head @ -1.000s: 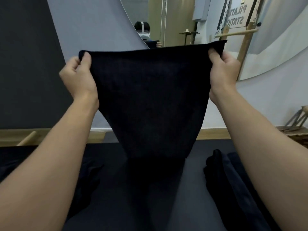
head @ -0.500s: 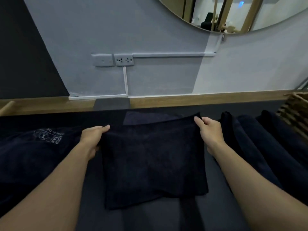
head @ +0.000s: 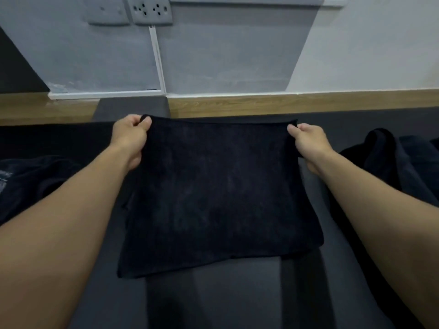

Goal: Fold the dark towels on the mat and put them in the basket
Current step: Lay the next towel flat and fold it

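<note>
- Towel: dark, lies spread flat on the mat, centred between both forearms. A bare grey strip of mat shows nearer than its near edge.
- Towel near edge: a second layer shows below the top layer at the near right corner, so the layers do not line up there.
- Left pile: dark crumpled cloth on the mat, left of the left forearm, apart from the towel.
- Right pile: dark bunched towels on the mat, right of the right forearm, apart from the towel.
- Left hand: fingers curled, thumb and fingers pinching the towel's far left corner.
- Right hand: fingers curled, pinching the towel's far right corner. The far edge runs straight between the two hands.
- Floor: a wood strip just beyond the mat's far edge.
- Wall: grey, farthest back, carrying a socket and a white conduit running down from it.
</note>
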Motion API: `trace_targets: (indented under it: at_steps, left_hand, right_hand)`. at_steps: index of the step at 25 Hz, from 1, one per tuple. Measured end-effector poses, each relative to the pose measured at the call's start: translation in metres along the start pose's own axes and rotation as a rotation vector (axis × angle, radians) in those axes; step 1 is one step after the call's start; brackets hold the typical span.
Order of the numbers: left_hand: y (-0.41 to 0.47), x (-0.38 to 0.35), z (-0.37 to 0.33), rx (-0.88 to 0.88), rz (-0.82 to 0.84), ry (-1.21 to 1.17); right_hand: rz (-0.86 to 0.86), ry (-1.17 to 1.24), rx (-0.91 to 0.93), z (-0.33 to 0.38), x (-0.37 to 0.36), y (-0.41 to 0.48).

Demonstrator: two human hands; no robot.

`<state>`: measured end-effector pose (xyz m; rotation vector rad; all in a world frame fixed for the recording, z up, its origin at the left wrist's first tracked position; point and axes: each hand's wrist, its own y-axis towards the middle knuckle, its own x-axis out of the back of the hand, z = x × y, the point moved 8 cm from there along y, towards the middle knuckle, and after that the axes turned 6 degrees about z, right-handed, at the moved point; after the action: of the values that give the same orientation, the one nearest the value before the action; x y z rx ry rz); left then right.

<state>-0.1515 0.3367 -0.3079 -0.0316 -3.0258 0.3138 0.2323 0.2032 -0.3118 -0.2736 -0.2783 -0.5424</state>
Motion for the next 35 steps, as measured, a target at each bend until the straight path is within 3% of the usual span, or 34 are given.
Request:
trace_targets:
  at_steps: [5,10,12,14,16,18,23,26,30,32,35]
  left_hand:
    - [0.053,0.0,0.017,-0.143,-0.099,0.598]
    - [0.078,-0.014,0.009,-0.117,-0.072,0.802]
    - [0.079,-0.012,0.014,-0.067,-0.068,0.785]
    - [0.076,-0.006,0.021,0.001,-0.026,0.584]
    - [0.065,-0.005,0.026,0.076,0.091,0.31]
    - [0.039,-0.003,0.027,0.13,0.214,0.217]
    - [-0.045,0.043,0.053,0.242,0.216,0.208]
    - [-0.077,0.055,0.066,0.301,0.415,0.304]
    - [-0.111,0.055,0.059,0.223,0.579,0.525]
    - [-0.127,0.048,0.052,0.182,0.607,0.518]
    - [-0.137,0.048,0.032,0.011,0.489,0.404]
  right_hand:
    - [-0.09,-0.087,-0.007,-0.029,-0.015,0.036]
    - [-0.211,-0.231,-0.045,-0.032,-0.008,0.042]
    - [-0.233,-0.28,-0.043,-0.031,-0.009,0.038]
    - [-0.228,-0.293,-0.038,-0.029,-0.009,0.034]
    - [-0.177,-0.257,-0.039,-0.024,-0.009,0.031]
    - [-0.072,-0.153,-0.039,-0.024,-0.011,0.028]
    - [0.13,-0.027,-0.084,-0.027,-0.015,-0.012]
    - [0.201,-0.066,-0.218,-0.037,-0.007,-0.065]
    - [0.33,-0.031,-0.365,-0.044,-0.001,-0.13]
    - [0.413,0.078,-0.318,-0.04,-0.007,-0.149]
    - [0.589,0.201,-0.177,-0.027,-0.016,-0.173]
